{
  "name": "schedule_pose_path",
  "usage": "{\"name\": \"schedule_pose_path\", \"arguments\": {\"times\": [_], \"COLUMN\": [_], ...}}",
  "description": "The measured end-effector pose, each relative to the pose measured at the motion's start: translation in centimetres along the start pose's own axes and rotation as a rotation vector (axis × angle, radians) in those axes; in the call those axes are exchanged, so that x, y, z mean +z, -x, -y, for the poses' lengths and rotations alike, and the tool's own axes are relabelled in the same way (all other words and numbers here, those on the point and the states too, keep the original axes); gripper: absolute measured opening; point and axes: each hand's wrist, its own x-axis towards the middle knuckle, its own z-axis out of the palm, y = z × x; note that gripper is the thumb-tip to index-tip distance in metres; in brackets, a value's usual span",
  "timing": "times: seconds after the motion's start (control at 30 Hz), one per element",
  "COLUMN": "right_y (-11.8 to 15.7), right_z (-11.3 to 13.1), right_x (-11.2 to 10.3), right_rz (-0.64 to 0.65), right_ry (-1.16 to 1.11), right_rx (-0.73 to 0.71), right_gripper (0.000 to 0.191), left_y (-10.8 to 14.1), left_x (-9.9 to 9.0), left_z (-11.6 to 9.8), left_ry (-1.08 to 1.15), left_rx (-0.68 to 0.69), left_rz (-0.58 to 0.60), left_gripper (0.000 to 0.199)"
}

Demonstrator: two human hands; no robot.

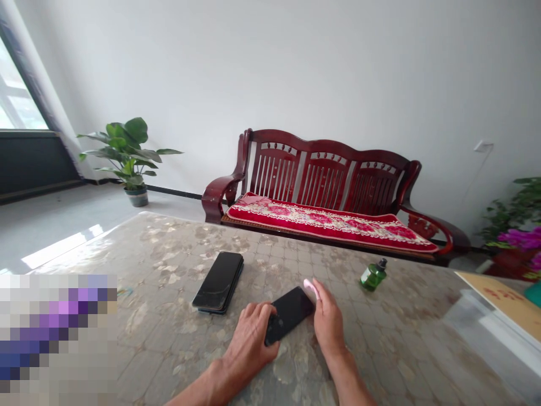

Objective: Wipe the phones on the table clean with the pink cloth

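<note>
Phone — glossy, smooth; bench — polished wood; table cover shiny, plastic-looking.

Two bare forearms reach in from the near edge, the left forearm slanting far and to the right, the right forearm slanting far and to the left. The left hand lies lower, back upward, its fingers bent and its thumb set apart on the near side in a gripping pose. The right hand, just beside it, points far, thumb side turned left, fingers drawn together in a pinch.
</note>
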Motion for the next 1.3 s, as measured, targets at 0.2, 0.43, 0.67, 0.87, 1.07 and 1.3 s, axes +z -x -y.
{"name": "schedule_pose_path", "arguments": {"times": [0.2,0.43,0.67,0.87,1.07,1.3], "right_y": [1.4,2.9,3.5,0.4,4.5,1.0], "right_z": [2.3,5.0,4.6,3.3,4.8,3.7], "right_x": [-0.3,-0.7,-1.4,-0.4,-1.4,-1.1], "right_rz": [0.345,0.550,0.626,0.490,0.611,0.550], "right_ry": [0.328,0.520,0.502,0.537,0.446,0.489], "right_rx": [-0.220,-0.285,-0.418,-0.297,-0.393,-0.339], "right_gripper": [0.046,0.055,0.061,0.054,0.063,0.055], "left_y": [-0.1,-0.8,-0.7,0.4,-0.3,-0.4], "left_x": [0.0,-2.1,-1.5,-1.2,-0.6,-0.3], "left_z": [0.0,1.1,0.6,-1.1,-1.4,-0.8], "left_ry": [-0.003,0.063,-0.003,-0.032,-0.178,-0.211], "left_rx": [-0.052,0.051,-0.079,-0.023,0.075,0.135], "left_rz": [0.084,0.331,0.311,0.317,0.316,0.270], "left_gripper": [0.052,0.075,0.074,0.041,0.016,0.011]}}
